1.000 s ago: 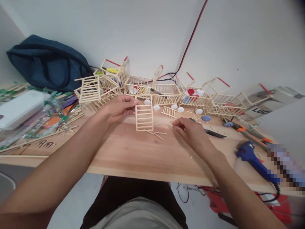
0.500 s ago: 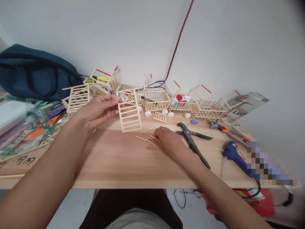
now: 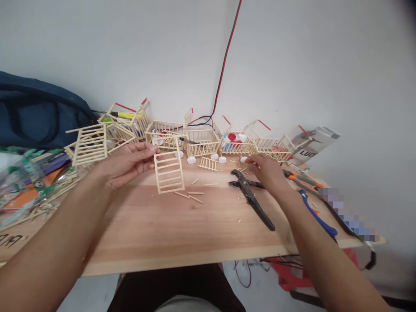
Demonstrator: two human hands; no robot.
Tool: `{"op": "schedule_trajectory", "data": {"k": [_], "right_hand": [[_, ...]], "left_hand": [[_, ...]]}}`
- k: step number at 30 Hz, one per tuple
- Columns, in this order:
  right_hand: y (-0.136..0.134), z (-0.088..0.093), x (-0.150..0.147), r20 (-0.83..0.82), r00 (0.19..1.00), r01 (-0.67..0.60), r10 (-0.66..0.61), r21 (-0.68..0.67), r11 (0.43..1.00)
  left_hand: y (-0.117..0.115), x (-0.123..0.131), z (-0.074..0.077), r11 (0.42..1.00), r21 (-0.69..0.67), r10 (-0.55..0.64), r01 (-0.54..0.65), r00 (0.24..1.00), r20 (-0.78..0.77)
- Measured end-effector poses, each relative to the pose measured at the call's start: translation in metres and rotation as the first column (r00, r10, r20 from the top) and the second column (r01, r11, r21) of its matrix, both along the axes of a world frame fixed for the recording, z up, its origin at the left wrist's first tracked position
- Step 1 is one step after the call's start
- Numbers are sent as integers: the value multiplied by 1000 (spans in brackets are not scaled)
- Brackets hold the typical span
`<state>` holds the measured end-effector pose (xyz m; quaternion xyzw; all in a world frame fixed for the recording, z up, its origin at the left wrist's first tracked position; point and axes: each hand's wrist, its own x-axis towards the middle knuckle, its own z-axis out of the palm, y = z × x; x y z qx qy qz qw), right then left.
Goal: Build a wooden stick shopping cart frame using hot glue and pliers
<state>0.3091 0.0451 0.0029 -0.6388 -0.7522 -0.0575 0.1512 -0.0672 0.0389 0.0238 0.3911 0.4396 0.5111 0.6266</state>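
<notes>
The wooden table (image 3: 156,238) spreads beneath everything, and a row of stick carts (image 3: 203,150) stands along its back. Over its front, the person's right hand (image 3: 269,174) bends with its fingertips drawn close beside a white wheel (image 3: 243,160); whether they pinch anything cannot be told. The black pliers (image 3: 255,203) lie open just beside that hand. The left hand (image 3: 130,164) holds up a ladder-like frame (image 3: 169,172) in front of the carts, thumb and fingers pinching its upper left corner; whether its lower edge touches the table is unclear. It looks very light and fairly stiff, though the thin rungs probably snap or pop loose at the joints if squeezed or twisted. A long side rail near a corner seems the best hold — a soft pinch, never mid-rung. Smallest are the loose sticks (image 3: 196,193) below it — light, easily rolled, best nipped by fingertips at mid-length.
</notes>
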Motion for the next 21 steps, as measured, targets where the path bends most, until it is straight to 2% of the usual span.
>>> {"op": "schedule_trajectory", "data": {"k": [2,5,11,16,21], "right_hand": [[9,-5,18,106,993,56,-45,-102,993],[15,-12,22,219,976,38,9,-208,977],[20,-10,18,405,900,-59,158,-246,968],[19,-12,26,437,863,-138,255,-282,950],[12,-16,32,407,887,-107,219,-280,954]], "left_hand": [[-1,2,0,1000,-15,9,-9,1000,-8],[-2,3,-1,1000,-27,-9,8,999,-31],[-2,6,-6,996,-37,-82,80,995,-61],[-4,11,-6,994,-69,-88,84,994,-68],[-3,11,-9,992,-72,-109,102,989,-102]]}}
